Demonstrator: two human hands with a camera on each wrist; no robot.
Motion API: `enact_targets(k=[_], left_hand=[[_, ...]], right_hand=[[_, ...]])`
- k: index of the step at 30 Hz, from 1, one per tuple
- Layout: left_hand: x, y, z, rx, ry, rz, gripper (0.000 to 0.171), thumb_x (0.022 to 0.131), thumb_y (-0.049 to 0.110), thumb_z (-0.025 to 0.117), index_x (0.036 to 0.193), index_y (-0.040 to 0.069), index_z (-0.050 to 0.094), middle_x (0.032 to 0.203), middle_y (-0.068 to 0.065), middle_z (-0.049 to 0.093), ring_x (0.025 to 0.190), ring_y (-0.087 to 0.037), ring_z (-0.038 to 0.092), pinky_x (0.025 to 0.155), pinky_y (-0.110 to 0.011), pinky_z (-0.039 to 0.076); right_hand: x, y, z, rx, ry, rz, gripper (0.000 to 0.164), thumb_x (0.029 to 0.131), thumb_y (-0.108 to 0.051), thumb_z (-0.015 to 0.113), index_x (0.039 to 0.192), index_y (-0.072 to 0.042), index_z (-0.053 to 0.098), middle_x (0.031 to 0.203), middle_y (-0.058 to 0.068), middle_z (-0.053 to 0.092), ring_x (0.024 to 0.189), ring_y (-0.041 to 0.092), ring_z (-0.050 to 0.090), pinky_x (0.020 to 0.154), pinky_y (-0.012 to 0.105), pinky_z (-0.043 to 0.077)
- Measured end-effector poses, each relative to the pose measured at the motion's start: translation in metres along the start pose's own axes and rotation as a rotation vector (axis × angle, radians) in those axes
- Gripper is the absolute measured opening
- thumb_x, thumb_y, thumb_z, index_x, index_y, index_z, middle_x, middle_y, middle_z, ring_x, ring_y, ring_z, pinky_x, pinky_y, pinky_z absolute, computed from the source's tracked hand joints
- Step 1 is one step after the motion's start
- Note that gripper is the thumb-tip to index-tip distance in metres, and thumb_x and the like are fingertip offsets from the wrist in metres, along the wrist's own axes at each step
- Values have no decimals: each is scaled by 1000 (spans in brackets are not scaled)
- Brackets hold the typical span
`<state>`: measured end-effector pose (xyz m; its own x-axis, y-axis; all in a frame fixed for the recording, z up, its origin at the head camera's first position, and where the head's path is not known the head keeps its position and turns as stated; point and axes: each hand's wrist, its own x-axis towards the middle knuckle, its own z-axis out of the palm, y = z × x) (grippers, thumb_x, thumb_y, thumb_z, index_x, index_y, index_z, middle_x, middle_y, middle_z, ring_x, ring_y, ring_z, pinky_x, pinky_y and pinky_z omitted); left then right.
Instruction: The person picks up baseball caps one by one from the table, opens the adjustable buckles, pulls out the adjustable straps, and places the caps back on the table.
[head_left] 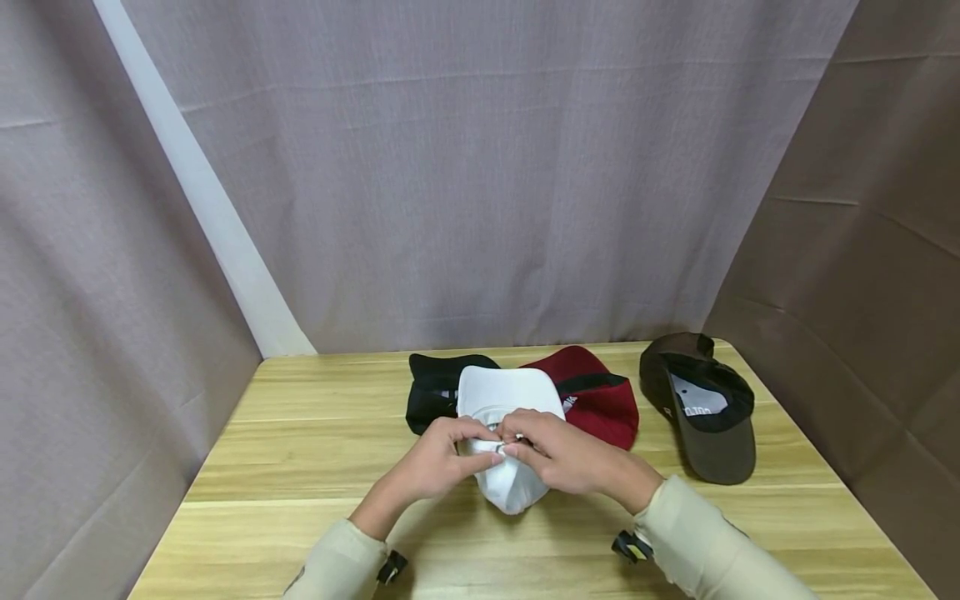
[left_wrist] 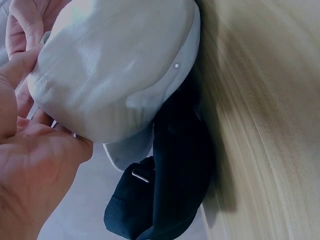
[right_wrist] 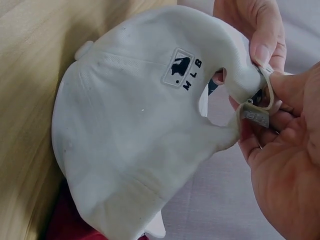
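A white baseball cap rests on the table in front of me, its brim pointing away and its back opening toward me. My left hand pinches one side of the cap's rear strap between thumb and fingers. From the other side, my right hand pinches the strap near its small metal buckle. In the right wrist view the strap bends in a loop between the two hands. A small dark MLB logo is stitched beside the back opening.
Behind the white cap lie a black cap on the left and a dark red cap on the right. A dark brown cap sits at the wooden table's right side. Grey curtains enclose the table.
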<state>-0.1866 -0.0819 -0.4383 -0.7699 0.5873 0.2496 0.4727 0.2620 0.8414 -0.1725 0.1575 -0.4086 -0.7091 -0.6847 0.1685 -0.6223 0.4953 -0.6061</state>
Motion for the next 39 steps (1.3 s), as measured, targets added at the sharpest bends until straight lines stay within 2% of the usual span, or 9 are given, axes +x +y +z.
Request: enact_targets(k=[7, 14, 20, 24, 29, 34, 39], left_hand=[[2, 0, 1, 17, 16, -11, 13, 99, 22, 77, 107, 13, 82, 106, -5, 81, 92, -1, 63, 80, -19, 53], [5, -5, 3, 52, 51, -32, 13, 100, 28, 76, 105, 16, 79, 107, -1, 80, 95, -4, 62, 83, -19, 51], [9, -7, 6, 53, 52, -55, 11, 102, 27, 74, 107, 18, 79, 111, 1, 80, 100, -8, 61, 89, -22, 50], [10, -7, 7, 39, 51, -71, 10, 102, 25, 74, 107, 18, 79, 113, 2, 80, 103, -8, 62, 92, -22, 50], [12, -6, 8, 30, 51, -84, 9, 102, 24, 74, 107, 18, 79, 112, 2, 80, 103, -7, 62, 91, -21, 50], [13, -6, 8, 12, 62, -75, 8, 101, 17, 74, 107, 15, 79, 110, 0, 81, 100, -8, 62, 88, -21, 50], [14, -7, 8, 13, 63, -65, 9, 101, 18, 74, 107, 14, 80, 109, -2, 81, 97, -7, 61, 85, -20, 50]], right_hand=[[0, -3, 1, -109, 91, 33, 9, 109, -27, 61, 100, -27, 64, 107, -16, 66, 106, 6, 58, 95, 34, 52], [3, -4, 2, -249, 139, 56, 12, 105, -36, 68, 101, -25, 67, 100, -15, 66, 103, 8, 58, 96, 38, 53], [6, -3, 3, -303, 162, 75, 16, 104, -36, 70, 96, -22, 70, 94, -13, 68, 96, 7, 58, 90, 35, 52], [8, -2, 3, -306, 163, 63, 13, 104, -30, 69, 94, -22, 70, 92, -14, 68, 96, 6, 59, 89, 34, 51], [10, 1, 4, -296, 155, 35, 8, 106, -22, 67, 102, -20, 74, 99, -12, 73, 102, 8, 64, 94, 37, 51], [11, 3, 3, -286, 148, 36, 10, 106, -20, 66, 107, -19, 75, 105, -9, 75, 108, 11, 65, 97, 40, 51], [11, 5, 2, -240, 132, 56, 12, 107, -19, 64, 111, -20, 76, 109, -9, 75, 109, 11, 64, 99, 40, 51]])
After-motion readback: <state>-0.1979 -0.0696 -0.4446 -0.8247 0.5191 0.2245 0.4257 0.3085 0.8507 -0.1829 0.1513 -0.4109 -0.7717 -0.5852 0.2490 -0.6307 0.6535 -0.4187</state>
